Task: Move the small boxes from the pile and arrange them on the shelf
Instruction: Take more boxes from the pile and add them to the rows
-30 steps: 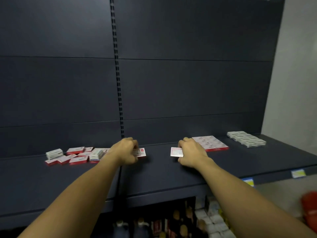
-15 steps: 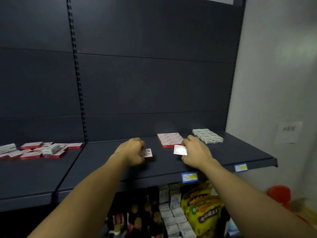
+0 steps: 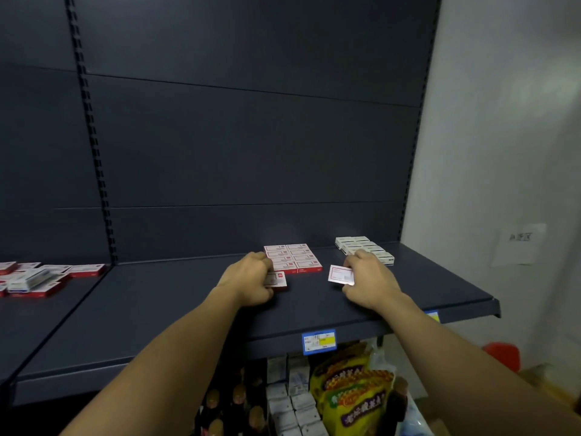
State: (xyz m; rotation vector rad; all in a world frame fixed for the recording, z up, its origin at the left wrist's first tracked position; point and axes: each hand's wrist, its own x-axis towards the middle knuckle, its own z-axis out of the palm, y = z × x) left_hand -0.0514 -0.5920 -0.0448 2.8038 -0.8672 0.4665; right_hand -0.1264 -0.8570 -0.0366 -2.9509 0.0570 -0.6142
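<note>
Nearest, just in front of the arranged red-and-white block, the left hand curls round a small red-edged box low over the shelf; the right hand, to the block's right, pinches a second box by its end. These look like light, stiff card cartons, flat and smooth; a pinch across the short edges should suit. Each is white-faced with red trim. Far left of the block lies the loose pile.

A shop: slotted shelf, price label
</note>
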